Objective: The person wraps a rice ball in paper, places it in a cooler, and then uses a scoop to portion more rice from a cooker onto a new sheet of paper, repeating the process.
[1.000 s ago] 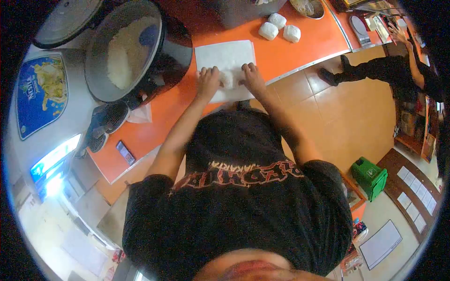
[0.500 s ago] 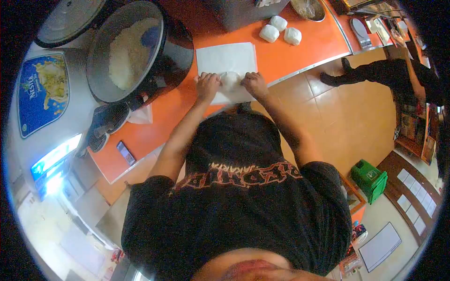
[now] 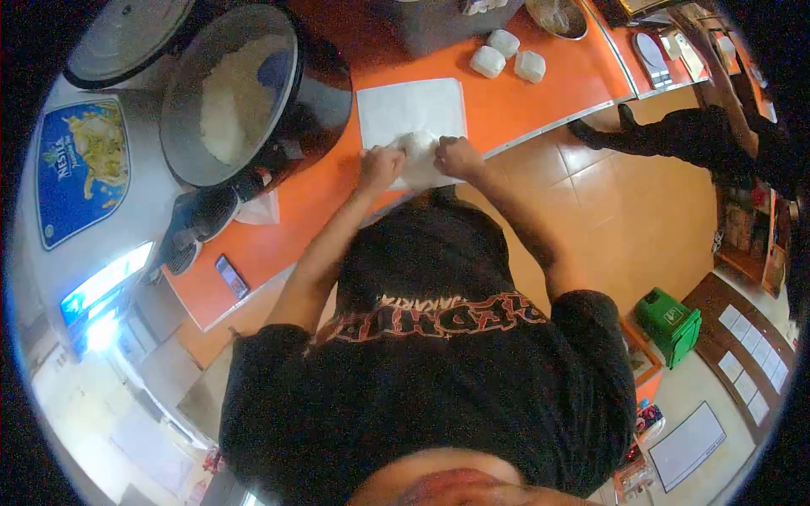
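Note:
A stack of white paper sheets [image 3: 411, 101] lies on the orange counter in front of me. On its lower half sits a rounded white mound [image 3: 417, 145], which looks like rice partly under a thin sheet; blur hides the detail. My left hand [image 3: 384, 167] is closed at the left of the mound, its fingers curled on the sheet's edge. At the right side, my right hand [image 3: 456, 157] is also closed, gripping the sheet near the mound. Beyond the paper stand three wrapped white packets [image 3: 504, 55].
A large dark pot [image 3: 314, 105] of white rice [image 3: 221, 122] with a blue scoop stands at the left. A phone [image 3: 231, 277] lies near the counter's left end. A metal bowl [image 3: 558, 18] and a scale [image 3: 651, 59] are at the far right, where another person [image 3: 709, 139] stands.
Both hands have shifted slightly toward me, the left more, along the mound's sides. The mound's outline looks less round. The other person's arm has moved at the far right.

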A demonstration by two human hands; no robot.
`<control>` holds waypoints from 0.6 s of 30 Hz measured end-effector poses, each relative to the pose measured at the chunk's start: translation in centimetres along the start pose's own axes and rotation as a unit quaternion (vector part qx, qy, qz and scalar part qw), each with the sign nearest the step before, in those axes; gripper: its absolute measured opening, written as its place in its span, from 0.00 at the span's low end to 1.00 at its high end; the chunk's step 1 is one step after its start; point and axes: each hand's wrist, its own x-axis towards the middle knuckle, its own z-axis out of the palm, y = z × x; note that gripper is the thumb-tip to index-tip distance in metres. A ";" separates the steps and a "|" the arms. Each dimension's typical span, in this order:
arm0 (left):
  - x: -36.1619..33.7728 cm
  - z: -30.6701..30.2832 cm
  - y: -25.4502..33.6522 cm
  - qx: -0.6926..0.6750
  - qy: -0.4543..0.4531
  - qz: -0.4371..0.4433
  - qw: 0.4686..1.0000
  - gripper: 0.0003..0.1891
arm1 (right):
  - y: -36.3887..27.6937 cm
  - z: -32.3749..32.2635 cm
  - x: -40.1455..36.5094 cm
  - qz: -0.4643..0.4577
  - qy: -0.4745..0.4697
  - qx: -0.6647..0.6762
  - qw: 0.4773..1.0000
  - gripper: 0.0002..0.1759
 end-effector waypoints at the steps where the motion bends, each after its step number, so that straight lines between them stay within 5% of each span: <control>1: 0.8 0.8 -1.2 -0.049 -0.047 -0.074 0.995 0.07 | 0.7 -0.1 0.8 0.033 -0.038 0.024 0.998 0.14; 2: 1.0 1.8 -1.9 -0.098 -0.095 -0.148 0.980 0.08 | 1.7 -0.4 1.8 0.066 -0.077 0.048 0.994 0.14; 3: 1.0 1.5 -1.5 -0.061 -0.063 -0.130 0.988 0.08 | 2.3 -0.6 2.2 0.098 -0.114 0.070 0.986 0.14; 6: 2.0 -0.4 0.4 0.016 -0.002 -0.108 0.994 0.09 | 2.2 -0.3 2.2 0.160 0.016 0.145 0.976 0.14; 7: 2.3 -0.6 0.7 0.017 -0.009 -0.124 0.992 0.08 | 2.7 0.4 2.4 -0.002 0.081 0.109 0.991 0.14; 11: 2.3 0.1 1.1 -0.030 0.023 -0.139 0.990 0.12 | 1.2 0.1 1.6 0.169 0.049 0.076 0.981 0.14; 13: 2.1 0.2 1.6 -0.014 -0.037 -0.156 0.987 0.15 | 0.7 0.5 1.8 0.208 0.010 0.042 0.977 0.14; 16: 2.1 0.8 1.3 -0.027 -0.057 -0.163 0.985 0.17 | 0.2 0.1 1.9 0.186 0.022 0.180 0.966 0.12; 18: 2.5 0.6 1.3 -0.064 -0.061 -0.193 0.977 0.18 | -0.8 0.2 2.2 0.236 0.087 0.437 0.863 0.14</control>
